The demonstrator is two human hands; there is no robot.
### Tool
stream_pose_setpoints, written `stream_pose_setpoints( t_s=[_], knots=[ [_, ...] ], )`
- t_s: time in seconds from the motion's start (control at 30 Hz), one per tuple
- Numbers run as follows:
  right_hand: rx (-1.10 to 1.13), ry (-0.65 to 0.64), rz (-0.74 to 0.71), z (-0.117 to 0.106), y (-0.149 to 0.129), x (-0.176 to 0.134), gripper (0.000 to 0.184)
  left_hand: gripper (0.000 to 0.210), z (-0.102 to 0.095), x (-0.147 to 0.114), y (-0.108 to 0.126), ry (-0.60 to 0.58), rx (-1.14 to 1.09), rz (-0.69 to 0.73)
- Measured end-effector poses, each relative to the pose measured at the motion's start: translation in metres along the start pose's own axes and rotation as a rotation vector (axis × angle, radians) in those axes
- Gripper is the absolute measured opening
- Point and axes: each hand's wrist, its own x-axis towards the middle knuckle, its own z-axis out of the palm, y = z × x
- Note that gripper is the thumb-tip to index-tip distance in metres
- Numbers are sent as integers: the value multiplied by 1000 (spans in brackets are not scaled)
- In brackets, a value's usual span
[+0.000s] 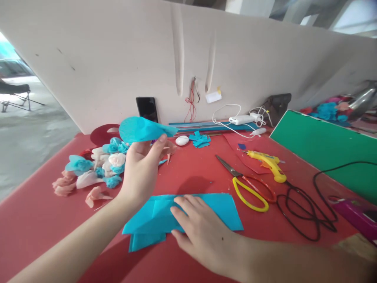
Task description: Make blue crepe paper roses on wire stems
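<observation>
My left hand (143,169) is raised over the table, its thumb and fingers pinching a blue crepe paper petal (141,129) with a rounded broad end and a narrow tail. Lower down, my right hand (200,232) rests with fingers stretched out on a folded sheet of blue crepe paper (226,212). A smaller piece of the same blue paper (145,241) sticks out under its near edge. Scissors (247,186) with one yellow and one red handle lie right of the sheet, blades apart. Left of my left hand is a heap of paper flowers (101,163) in blue, white, pink and red.
A yellow glue gun (269,163) with a looping black cord (312,220) lies at the right, near a green board (326,149). Blue scraps (200,139), a white egg-shaped object (182,140), a phone (147,109) and a white power strip (243,119) are along the back wall.
</observation>
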Motion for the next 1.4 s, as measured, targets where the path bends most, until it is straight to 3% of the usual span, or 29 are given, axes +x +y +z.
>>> stream_pose_setpoints(
  t_s=[0.1,0.27,0.37,0.47,0.63,0.67,0.73,0.83,0.9,1.07,1.27,1.4],
  knots=[
    [11,12,-14,5,1,-9,40,9,0,-1,1,-20,41,-14],
    [20,8,-96,16,1,-18,35,8,0,-1,4,-49,52,-39],
    [38,185,-213,13,-3,-18,29,10,0,0,3,-35,39,-40],
    [150,453,-267,-19,2,-12,14,13,-2,2,2,-19,35,-37],
    [188,617,16,-100,40,20,14,19,-2,0,3,-51,84,-69],
    [196,600,36,-111,48,29,12,19,-2,-1,3,-55,101,-76],
    [317,450,70,-122,62,45,10,20,0,-3,4,-58,140,-91],
    [551,176,9,-123,74,62,11,19,1,-6,5,-51,183,-125],
    [670,76,-32,-120,78,67,11,20,2,-6,6,-40,194,-151],
    [841,-7,12,-112,86,66,12,21,1,-5,10,-25,215,-195],
    [1062,-43,33,-107,84,68,11,20,5,-9,11,-100,210,-225],
    [1080,-41,11,-105,79,74,6,15,6,-9,13,-141,178,-224]
  ],
)
